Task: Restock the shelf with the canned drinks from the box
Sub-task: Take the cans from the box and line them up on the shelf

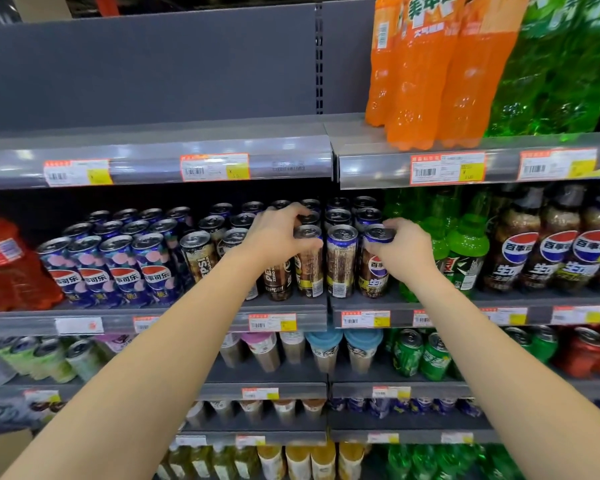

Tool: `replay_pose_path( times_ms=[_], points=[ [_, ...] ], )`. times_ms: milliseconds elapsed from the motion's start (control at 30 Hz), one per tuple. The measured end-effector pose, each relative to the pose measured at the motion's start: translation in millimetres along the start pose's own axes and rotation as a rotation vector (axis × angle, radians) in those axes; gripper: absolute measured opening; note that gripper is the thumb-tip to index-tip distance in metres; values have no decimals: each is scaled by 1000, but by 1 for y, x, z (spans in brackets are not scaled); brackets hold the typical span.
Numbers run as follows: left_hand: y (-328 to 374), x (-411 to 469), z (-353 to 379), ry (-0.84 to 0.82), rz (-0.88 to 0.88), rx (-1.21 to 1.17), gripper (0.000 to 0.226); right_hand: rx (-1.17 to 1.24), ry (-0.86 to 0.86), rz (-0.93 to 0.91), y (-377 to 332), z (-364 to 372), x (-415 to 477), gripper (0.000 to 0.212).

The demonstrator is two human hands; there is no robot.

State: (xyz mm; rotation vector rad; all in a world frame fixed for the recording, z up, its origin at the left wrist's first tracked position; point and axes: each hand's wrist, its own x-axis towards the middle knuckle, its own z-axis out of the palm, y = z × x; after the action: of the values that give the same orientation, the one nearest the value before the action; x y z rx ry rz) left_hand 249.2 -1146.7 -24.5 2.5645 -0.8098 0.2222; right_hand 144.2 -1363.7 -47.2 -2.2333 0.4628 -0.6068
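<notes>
Tall brown-and-blue Pepsi cans stand in rows on the middle shelf. My left hand wraps around the top of one front-row can. My right hand grips the top of another front-row can at the right end of the row. Between them stands a free can. More cans fill the rows behind. The box is out of sight.
Blue peach Pepsi cans stand to the left, green bottles and brown Pepsi bottles to the right. Orange bottles sit on the upper shelf, whose left part is bare. Lower shelves hold cups and cans.
</notes>
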Motion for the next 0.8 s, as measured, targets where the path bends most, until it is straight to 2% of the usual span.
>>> replay_pose_path(
  times_ms=[300, 467, 667, 733, 800],
  points=[
    [-4, 2, -4, -73, 42, -170, 74, -48, 0, -46, -2, 1, -2, 58],
    [-5, 1, -8, -103, 60, -131, 73, -143, -52, -62, -4, -5, -1, 67],
    [-1, 2, -6, -57, 43, 30, 77, -231, 66, -252, -26, -11, -4, 62],
    [-2, 4, -5, -53, 20, 34, 74, -285, -32, -348, -36, -10, 0, 62],
    [-2, 6, -8, -74, 8, -35, 74, -446, -178, -385, -45, -5, 5, 66]
  ],
)
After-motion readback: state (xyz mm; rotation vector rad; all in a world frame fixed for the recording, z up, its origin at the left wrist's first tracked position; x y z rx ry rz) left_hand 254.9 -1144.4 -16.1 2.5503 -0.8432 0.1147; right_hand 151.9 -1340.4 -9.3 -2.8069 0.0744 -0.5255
